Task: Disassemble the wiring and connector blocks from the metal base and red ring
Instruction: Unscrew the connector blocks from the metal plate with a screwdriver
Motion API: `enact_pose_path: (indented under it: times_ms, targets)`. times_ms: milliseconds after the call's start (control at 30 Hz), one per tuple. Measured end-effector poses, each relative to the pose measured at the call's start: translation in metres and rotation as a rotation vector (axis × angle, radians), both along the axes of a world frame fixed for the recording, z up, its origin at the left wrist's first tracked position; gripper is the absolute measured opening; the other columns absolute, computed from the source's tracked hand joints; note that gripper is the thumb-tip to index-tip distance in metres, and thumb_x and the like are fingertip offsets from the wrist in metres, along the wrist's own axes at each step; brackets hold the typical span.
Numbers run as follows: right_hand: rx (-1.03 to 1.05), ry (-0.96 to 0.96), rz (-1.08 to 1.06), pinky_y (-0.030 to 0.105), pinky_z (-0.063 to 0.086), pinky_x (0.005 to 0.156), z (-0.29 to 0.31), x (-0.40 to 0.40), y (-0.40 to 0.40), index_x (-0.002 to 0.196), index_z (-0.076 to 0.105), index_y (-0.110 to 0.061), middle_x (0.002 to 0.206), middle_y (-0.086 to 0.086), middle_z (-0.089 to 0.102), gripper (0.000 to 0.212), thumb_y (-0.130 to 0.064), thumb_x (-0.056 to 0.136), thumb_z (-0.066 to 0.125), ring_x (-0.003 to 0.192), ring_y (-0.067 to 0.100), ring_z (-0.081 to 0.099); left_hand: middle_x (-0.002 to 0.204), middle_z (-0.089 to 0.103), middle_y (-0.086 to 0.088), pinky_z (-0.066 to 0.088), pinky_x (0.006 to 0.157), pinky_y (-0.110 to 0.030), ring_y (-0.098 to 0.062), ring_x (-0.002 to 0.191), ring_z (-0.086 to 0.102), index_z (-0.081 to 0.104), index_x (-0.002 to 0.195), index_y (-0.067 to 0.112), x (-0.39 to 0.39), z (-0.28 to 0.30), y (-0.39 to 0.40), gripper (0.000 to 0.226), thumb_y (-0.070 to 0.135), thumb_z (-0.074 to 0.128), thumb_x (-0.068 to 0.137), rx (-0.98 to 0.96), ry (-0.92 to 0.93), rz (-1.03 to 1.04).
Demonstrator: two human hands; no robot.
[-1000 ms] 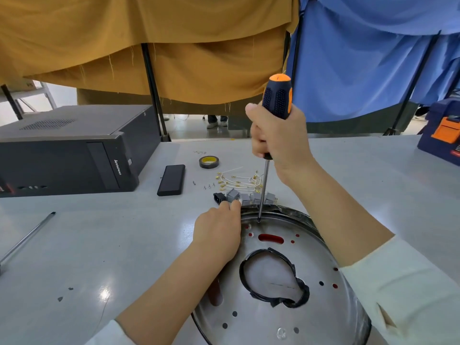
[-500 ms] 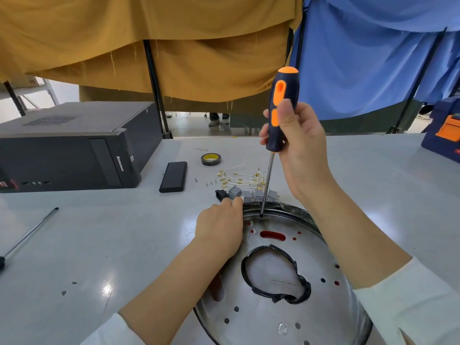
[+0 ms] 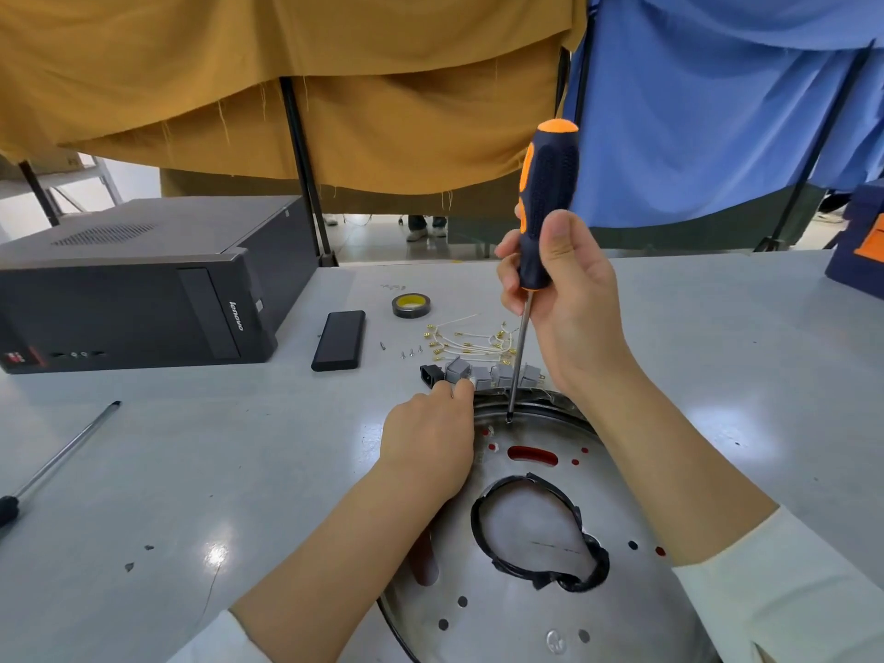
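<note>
A person's two bare forearms reach over a pale grey table [image 3: 191, 471], seen from above and behind the hands. The right hand [image 3: 569, 299] grips the lower handle of a black and orange screwdriver [image 3: 545, 203], fingers and thumb curled round it. The tool stands nearly upright, its thin shaft running down to a tip that touches the far rim of a round metal base [image 3: 526, 610]. This shiny disc lies flat near the viewer, pierced with small holes; red shows through a slot and several holes near its far edge. A black-edged irregular opening sits in its middle.

The left hand [image 3: 428, 447] rests on the left far edge of the disc, fingers curled, its fingertips touching a row of grey connector blocks [image 3: 483, 373] lying just beyond the rim. A black connector [image 3: 429, 375] ends that row on the left. Just behind the blocks lie loose white wires [image 3: 471, 339] with brass terminals, and a few small screws [image 3: 411, 352].

Further back sit a roll of tape [image 3: 411, 305], a flat black rectangular device [image 3: 339, 340] and a dark computer tower [image 3: 138, 289] lying on its side. A second screwdriver [image 3: 62, 459] lies at the left edge.
</note>
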State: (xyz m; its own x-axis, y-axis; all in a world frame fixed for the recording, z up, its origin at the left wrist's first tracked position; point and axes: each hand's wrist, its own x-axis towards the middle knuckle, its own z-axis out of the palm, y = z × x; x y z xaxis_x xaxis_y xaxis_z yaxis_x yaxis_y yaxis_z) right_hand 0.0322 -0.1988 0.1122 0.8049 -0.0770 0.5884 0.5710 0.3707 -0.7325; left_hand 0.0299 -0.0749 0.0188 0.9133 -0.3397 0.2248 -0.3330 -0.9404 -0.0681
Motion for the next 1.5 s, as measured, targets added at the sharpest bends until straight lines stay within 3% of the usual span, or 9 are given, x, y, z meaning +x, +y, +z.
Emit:
enact_pose_path:
  times_ms: [133,233,367,533,700,933,1133,1367,1500]
  targets:
    - [0.017,0.055,0.038,0.021,0.028,0.046,-0.001,0.0,-0.001,0.109,0.048,-0.011,0.07,-0.001,0.049,0.047,-0.054,0.09,0.049,0.054,0.009,0.04,0.112,0.051,-0.004,0.027,0.056,-0.032,-0.027,0.094,0.057,0.036,0.117,0.016,0.0,0.0,0.0,0.023,0.015,0.042,0.094,-0.004,0.007,0.002]
    - [-0.012,0.061,-0.017,0.019,0.031,0.043,-0.001,0.001,0.0,0.103,0.04,-0.012,0.07,-0.003,0.047,0.04,-0.038,0.086,0.066,0.052,0.01,0.039,0.111,0.051,-0.004,0.026,0.055,-0.032,-0.027,0.093,0.057,0.036,0.116,0.016,0.0,0.0,0.0,0.023,0.015,0.041,0.094,-0.004,0.002,-0.002]
    - [-0.016,0.047,0.003,0.023,0.039,0.047,-0.005,0.003,0.001,0.098,0.047,-0.013,0.071,-0.002,0.053,0.02,-0.032,0.091,0.049,0.058,0.013,0.046,0.111,0.051,-0.004,0.028,0.057,-0.032,-0.027,0.093,0.057,0.036,0.116,0.016,0.0,0.0,0.0,0.022,0.017,0.042,0.095,0.001,0.0,-0.001]
    - [0.008,0.089,0.066,0.021,0.029,0.047,-0.006,0.006,0.001,0.107,0.055,-0.013,0.069,-0.005,0.051,0.048,-0.051,0.093,0.029,0.053,0.008,0.037,0.111,0.051,-0.004,0.028,0.057,-0.033,-0.027,0.092,0.057,0.036,0.116,0.016,0.0,0.0,0.0,0.022,0.016,0.042,0.095,0.003,-0.001,-0.001]
    - [-0.006,0.089,-0.001,0.02,0.031,0.046,-0.006,0.004,-0.001,0.101,0.036,-0.017,0.07,-0.004,0.047,0.03,-0.035,0.088,0.057,0.053,0.01,0.034,0.112,0.051,-0.005,0.029,0.058,-0.033,-0.027,0.094,0.057,0.036,0.118,0.016,0.001,0.0,0.0,0.023,0.016,0.041,0.095,0.002,0.003,0.0]
    - [0.025,0.097,0.045,0.022,0.035,0.05,-0.007,0.004,0.0,0.113,0.048,-0.01,0.072,-0.003,0.052,0.048,-0.052,0.091,0.037,0.055,0.008,0.039,0.112,0.051,-0.005,0.03,0.06,-0.033,-0.027,0.094,0.057,0.036,0.117,0.016,0.001,0.0,0.0,0.022,0.017,0.041,0.096,-0.005,0.006,-0.001]
    - [-0.013,0.081,-0.008,0.023,0.031,0.048,-0.009,0.003,0.0,0.104,0.035,-0.016,0.069,-0.002,0.047,0.04,-0.038,0.082,0.06,0.053,0.01,0.034,0.113,0.051,-0.005,0.029,0.059,-0.033,-0.028,0.095,0.056,0.036,0.118,0.016,0.001,0.0,0.001,0.023,0.017,0.039,0.096,0.001,0.005,-0.004]
    - [0.006,0.098,0.049,0.021,0.036,0.048,-0.011,0.006,0.001,0.114,0.051,-0.011,0.071,-0.005,0.053,0.041,-0.043,0.096,0.033,0.054,0.007,0.038,0.113,0.051,-0.004,0.029,0.059,-0.033,-0.028,0.095,0.056,0.036,0.119,0.016,0.001,-0.001,0.001,0.024,0.018,0.041,0.095,0.002,0.001,-0.002]
    - [-0.012,0.108,0.004,0.021,0.032,0.047,-0.01,0.005,0.0,0.109,0.038,-0.015,0.068,-0.004,0.048,0.031,-0.037,0.092,0.052,0.051,0.008,0.034,0.112,0.051,-0.004,0.028,0.057,-0.033,-0.028,0.094,0.057,0.036,0.117,0.016,0.001,-0.001,0.001,0.023,0.017,0.042,0.095,0.002,-0.001,0.002]
